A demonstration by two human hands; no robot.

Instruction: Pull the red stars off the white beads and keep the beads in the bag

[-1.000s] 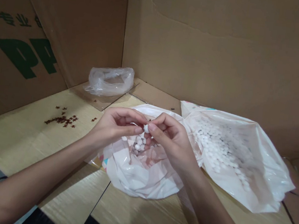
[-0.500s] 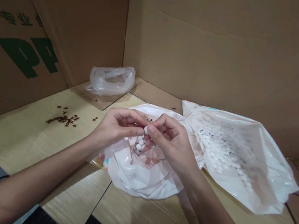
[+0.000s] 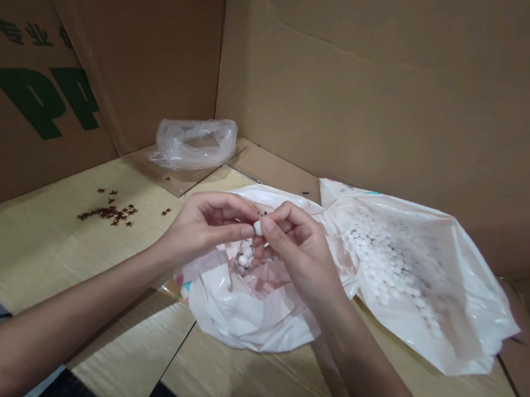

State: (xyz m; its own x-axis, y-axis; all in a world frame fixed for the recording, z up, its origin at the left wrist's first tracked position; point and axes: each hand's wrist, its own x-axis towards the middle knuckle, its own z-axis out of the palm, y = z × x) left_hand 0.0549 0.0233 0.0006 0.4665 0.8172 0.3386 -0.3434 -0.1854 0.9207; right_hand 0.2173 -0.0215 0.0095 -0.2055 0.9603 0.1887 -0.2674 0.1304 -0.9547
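A small white rounded piece (image 3: 257, 228) sits between the fingertips of my two hands, above an opened white plastic bag (image 3: 254, 326). My left hand (image 3: 207, 220) is closed in a pinch at the piece's left side. From the right, my right hand (image 3: 301, 241) pinches the same piece between thumb and forefinger. Whether a smaller part is held with it, I cannot make out. Below the hands, several loose white balls (image 3: 244, 257) lie in the bag's mouth, partly covered by the fingers.
To the right lies a second white bag (image 3: 468, 313) with many white pieces (image 3: 388, 259) inside. Small dark-red star-shaped pieces (image 3: 113, 212) are scattered on the table (image 3: 40, 222) at left. A clear plastic bag (image 3: 194, 145) rests at the back; cardboard walls (image 3: 378, 96) enclose the table.
The whole view has shifted slightly to the left. Both hands keep their pinch on the white piece, with hardly any change in the fingers.
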